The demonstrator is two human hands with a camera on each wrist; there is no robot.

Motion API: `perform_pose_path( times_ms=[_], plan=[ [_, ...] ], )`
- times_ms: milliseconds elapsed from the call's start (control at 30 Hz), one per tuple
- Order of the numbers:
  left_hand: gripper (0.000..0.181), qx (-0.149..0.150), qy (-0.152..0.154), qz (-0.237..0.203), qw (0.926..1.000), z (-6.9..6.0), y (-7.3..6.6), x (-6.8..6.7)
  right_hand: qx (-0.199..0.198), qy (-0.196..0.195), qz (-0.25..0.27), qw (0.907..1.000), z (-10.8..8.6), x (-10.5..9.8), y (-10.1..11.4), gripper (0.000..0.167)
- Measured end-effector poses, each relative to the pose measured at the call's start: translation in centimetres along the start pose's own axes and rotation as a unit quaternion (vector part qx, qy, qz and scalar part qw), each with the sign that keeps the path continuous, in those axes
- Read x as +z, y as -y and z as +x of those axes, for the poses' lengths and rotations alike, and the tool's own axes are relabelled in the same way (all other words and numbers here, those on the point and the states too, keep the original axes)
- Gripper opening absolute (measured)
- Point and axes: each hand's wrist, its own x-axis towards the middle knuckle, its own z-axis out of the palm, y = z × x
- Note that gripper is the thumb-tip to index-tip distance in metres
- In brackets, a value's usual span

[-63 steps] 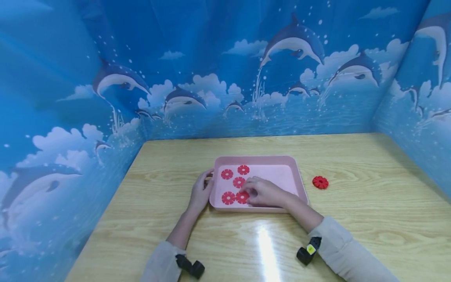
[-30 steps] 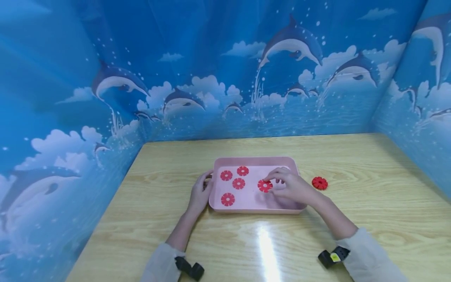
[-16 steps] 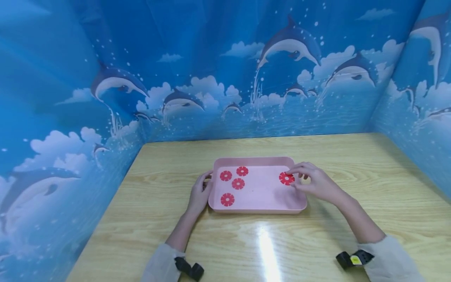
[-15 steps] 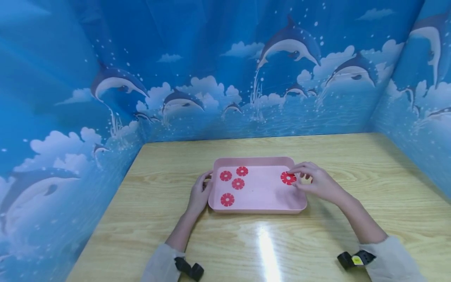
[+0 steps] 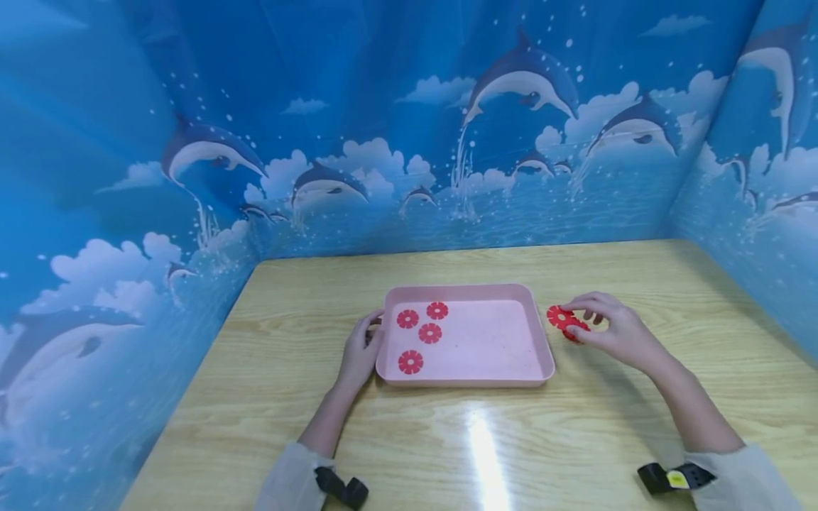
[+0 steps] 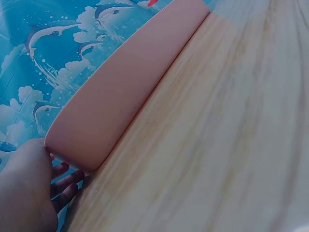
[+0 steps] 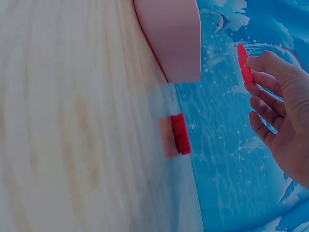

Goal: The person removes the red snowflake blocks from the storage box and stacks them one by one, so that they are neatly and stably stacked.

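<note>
A bare left hand (image 6: 28, 188), fingers loosely bent, touches the rounded near end of a smooth-walled pink tray (image 6: 116, 92) on a pale wood-grained worktop (image 6: 203, 135). Beyond is a blue printed backdrop (image 6: 24, 70) of dolphins and clouds; a cropped bright-red object (image 6: 152, 2) shows above the rim.

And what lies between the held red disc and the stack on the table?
Only air: in the right wrist view, the held disc hangs clear of the red stack.

nothing legible, yellow label (image 5: 677, 480) on wrist camera (image 5: 655, 479)
</note>
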Motion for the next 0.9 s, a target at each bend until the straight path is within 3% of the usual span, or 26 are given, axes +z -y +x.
perform_pose_path(
  times_ms=[467, 900],
  plan=[
    [0.035, -0.003, -0.001, -0.009, 1.0, 0.0, 0.1, 0.0, 0.005, -0.032, 0.0, 0.9995, -1.2, -0.3, -2.6, 0.032],
    [0.035, -0.006, 0.001, -0.002, 1.0, 0.0, -0.1, 0.0, 0.043, -0.017, 0.008, 0.9989, -2.2, 0.7, -5.2, 0.03]
  ],
)
